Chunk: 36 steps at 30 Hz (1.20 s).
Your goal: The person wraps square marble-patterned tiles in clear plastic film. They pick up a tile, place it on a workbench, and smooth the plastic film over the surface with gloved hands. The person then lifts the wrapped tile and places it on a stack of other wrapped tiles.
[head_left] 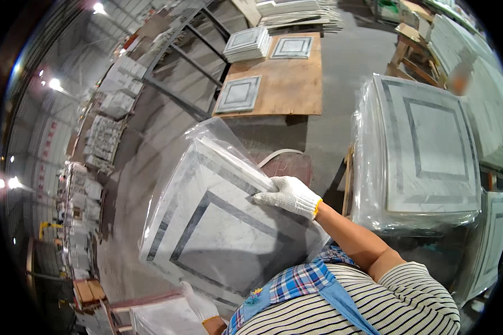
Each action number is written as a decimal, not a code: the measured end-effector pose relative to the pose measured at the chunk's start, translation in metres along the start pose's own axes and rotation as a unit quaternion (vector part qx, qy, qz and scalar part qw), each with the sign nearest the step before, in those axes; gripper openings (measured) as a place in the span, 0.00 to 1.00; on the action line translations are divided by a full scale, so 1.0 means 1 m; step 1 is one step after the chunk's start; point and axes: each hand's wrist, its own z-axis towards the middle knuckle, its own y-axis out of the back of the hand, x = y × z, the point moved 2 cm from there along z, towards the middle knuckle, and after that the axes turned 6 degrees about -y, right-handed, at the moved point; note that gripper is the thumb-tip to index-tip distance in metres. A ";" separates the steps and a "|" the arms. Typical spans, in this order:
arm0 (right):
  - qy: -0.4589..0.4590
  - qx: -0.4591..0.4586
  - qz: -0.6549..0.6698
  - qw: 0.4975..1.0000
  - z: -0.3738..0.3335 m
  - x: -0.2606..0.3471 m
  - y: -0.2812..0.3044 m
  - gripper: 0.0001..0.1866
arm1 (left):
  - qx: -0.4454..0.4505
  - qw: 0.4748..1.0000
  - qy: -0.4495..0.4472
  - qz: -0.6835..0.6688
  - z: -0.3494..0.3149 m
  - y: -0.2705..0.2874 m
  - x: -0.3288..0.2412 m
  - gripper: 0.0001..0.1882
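A large white marble tile [229,231] with dark grey inlaid square bands is tilted up in front of my body. Clear plastic film [207,131] wraps loosely past its far edge and left side. My right hand [289,196], in a white knit glove with a yellow cuff, is closed over the tile's right edge, thumb on the face. My left hand [200,302], gloved the same way, grips the near lower-left edge; its fingers are partly hidden.
A wooden board [290,75] ahead bears smaller tiles and a tile stack [247,44]. At right stands a film-wrapped stack of large tiles [427,145]. Plastic-covered pale pieces [167,318] lie at lower left. A dark metal frame [190,56] borders the board's left side.
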 end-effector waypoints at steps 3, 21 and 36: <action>0.007 -0.038 0.023 0.999 0.021 -0.003 -0.010 0.37 | 0.007 1.000 0.018 0.007 0.040 0.000 -0.004 0.39; -0.042 -0.172 -0.002 0.984 0.161 0.130 0.069 0.38 | 0.075 0.987 0.057 0.131 0.224 -0.243 -0.136 0.37; -0.063 -0.293 0.090 0.950 0.214 0.054 0.302 0.38 | 0.263 0.963 -0.037 0.040 0.290 -0.535 -0.026 0.29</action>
